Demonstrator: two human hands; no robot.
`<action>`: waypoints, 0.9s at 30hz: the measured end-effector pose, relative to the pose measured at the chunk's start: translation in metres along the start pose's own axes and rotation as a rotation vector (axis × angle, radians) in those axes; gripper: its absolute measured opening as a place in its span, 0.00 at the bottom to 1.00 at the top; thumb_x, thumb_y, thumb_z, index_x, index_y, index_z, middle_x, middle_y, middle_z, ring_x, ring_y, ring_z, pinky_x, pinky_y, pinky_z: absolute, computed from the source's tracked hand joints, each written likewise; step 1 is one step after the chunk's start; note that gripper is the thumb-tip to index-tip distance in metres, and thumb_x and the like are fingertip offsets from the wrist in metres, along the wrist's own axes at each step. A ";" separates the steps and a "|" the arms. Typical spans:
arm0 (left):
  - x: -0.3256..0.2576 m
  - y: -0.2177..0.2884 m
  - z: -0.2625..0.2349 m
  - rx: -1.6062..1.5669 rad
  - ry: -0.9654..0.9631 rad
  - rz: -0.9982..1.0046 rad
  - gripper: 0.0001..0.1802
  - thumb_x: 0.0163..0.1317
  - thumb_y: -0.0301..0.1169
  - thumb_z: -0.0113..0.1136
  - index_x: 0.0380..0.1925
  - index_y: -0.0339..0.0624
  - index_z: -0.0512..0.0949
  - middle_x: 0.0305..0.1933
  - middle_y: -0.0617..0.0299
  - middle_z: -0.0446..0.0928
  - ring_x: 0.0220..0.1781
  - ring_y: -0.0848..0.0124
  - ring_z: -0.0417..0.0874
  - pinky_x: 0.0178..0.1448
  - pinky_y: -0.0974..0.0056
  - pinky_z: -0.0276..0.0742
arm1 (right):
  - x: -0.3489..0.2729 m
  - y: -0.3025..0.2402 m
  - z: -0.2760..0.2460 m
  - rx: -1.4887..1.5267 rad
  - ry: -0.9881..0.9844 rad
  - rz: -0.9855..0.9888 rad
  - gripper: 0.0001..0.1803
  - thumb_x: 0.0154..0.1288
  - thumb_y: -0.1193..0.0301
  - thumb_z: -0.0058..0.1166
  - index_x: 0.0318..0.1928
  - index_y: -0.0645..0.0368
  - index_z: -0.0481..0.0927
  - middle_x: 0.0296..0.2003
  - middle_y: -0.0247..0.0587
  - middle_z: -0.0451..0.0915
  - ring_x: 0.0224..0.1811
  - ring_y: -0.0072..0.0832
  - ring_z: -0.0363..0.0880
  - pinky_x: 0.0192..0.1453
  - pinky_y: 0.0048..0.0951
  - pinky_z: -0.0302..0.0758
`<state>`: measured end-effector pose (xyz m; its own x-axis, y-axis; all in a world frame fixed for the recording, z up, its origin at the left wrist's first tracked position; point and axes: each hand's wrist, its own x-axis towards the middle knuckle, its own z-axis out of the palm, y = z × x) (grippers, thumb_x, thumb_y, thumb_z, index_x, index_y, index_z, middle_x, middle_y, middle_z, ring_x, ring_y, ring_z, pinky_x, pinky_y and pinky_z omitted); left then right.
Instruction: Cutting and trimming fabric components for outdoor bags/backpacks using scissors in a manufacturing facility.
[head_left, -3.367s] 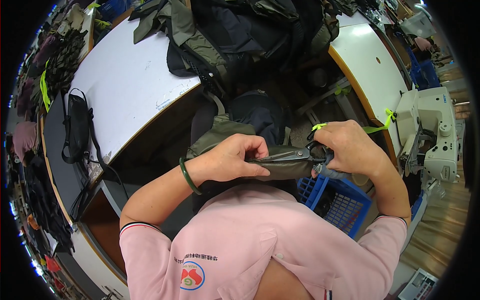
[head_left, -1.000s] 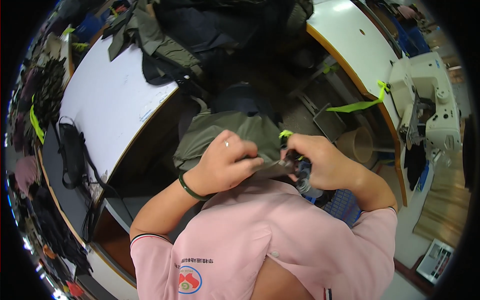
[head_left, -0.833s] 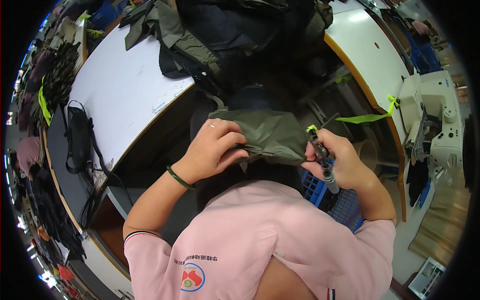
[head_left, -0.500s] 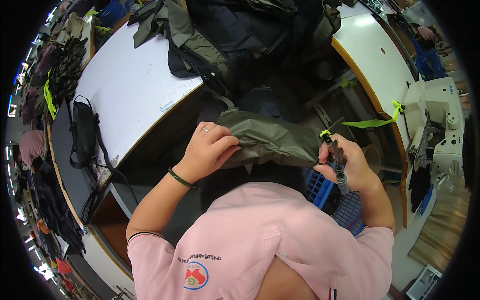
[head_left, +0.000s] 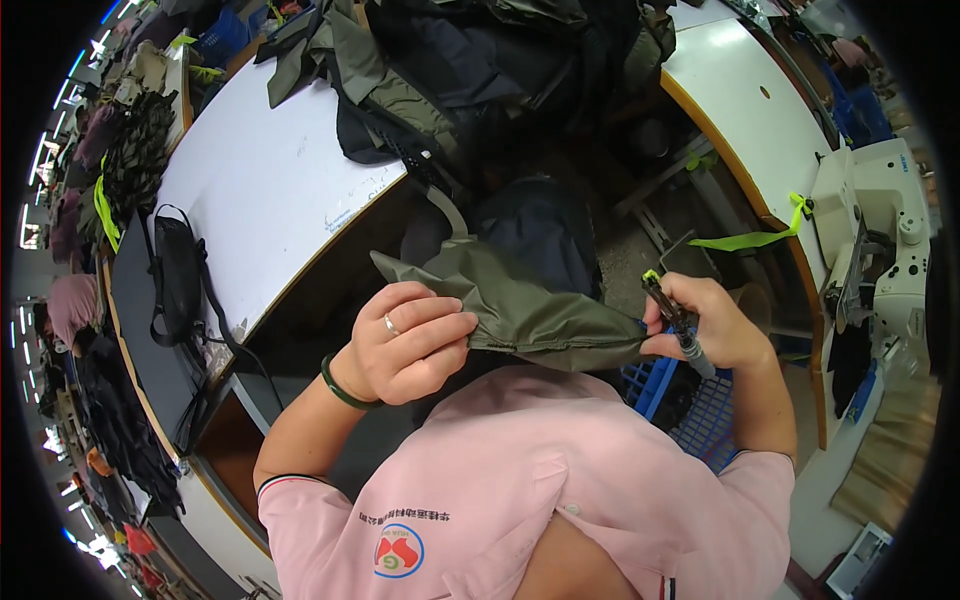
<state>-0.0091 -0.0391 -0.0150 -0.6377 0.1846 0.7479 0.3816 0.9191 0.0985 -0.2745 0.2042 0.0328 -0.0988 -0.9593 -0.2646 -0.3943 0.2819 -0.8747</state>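
Note:
An olive-green piece of thin fabric (head_left: 530, 310) is stretched across my lap, folded and creased along its near edge. My left hand (head_left: 410, 345) is closed on the left part of that edge, fingers curled over the cloth. At the other end, my right hand (head_left: 715, 320) pinches the fabric's right corner between thumb and finger. A slim dark tool with a yellow-green tie and a grey end (head_left: 675, 318) also sits in the right hand; its exact kind is unclear. The fabric's far left corner sticks up loose beside my left hand.
Dark and olive garments (head_left: 490, 60) are heaped ahead. A white table (head_left: 270, 180) stands at left, with a black pouch with straps (head_left: 175, 265) near its edge. On the right are a sewing machine (head_left: 890, 230) and a yellow-green strip (head_left: 750, 241). A blue crate (head_left: 700, 420) lies below my right arm.
My left hand has moved nearer to me, drawing the fabric's edge closer and tilting the cloth. The right hand keeps its pinch on the corner and has lowered slightly.

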 end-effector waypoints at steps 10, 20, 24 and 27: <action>0.028 0.002 0.008 -0.085 -0.028 0.059 0.09 0.46 0.23 0.63 0.30 0.40 0.75 0.39 0.56 0.82 0.35 0.65 0.82 0.36 0.64 0.78 | 0.060 -0.063 0.035 -0.014 -0.068 -0.401 0.20 0.53 0.78 0.69 0.43 0.64 0.72 0.34 0.43 0.78 0.34 0.32 0.78 0.39 0.30 0.75; 0.021 -0.001 0.010 -0.121 -0.006 -0.008 0.09 0.51 0.19 0.65 0.31 0.39 0.76 0.37 0.56 0.81 0.32 0.63 0.81 0.32 0.62 0.77 | 0.052 -0.051 0.025 0.186 -0.077 -0.175 0.16 0.55 0.76 0.69 0.39 0.62 0.74 0.31 0.35 0.79 0.33 0.19 0.76 0.40 0.23 0.75; 0.029 -0.004 0.011 -0.113 -0.022 -0.005 0.11 0.44 0.23 0.66 0.29 0.39 0.75 0.37 0.57 0.80 0.33 0.67 0.81 0.33 0.65 0.77 | 0.054 -0.049 0.041 0.152 0.051 -0.312 0.22 0.52 0.73 0.73 0.42 0.63 0.73 0.32 0.38 0.78 0.32 0.23 0.76 0.38 0.25 0.75; 0.032 -0.004 0.010 -0.265 -0.126 -0.120 0.14 0.45 0.22 0.67 0.33 0.39 0.75 0.35 0.57 0.78 0.30 0.64 0.78 0.33 0.65 0.75 | 0.056 -0.050 0.050 0.017 0.051 -0.369 0.18 0.55 0.77 0.69 0.42 0.63 0.73 0.31 0.41 0.77 0.32 0.27 0.78 0.38 0.27 0.75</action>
<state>-0.0381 -0.0332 0.0018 -0.7602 0.1376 0.6350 0.4496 0.8170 0.3612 -0.2144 0.1373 0.0414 0.0015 -0.9960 0.0899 -0.3967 -0.0831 -0.9142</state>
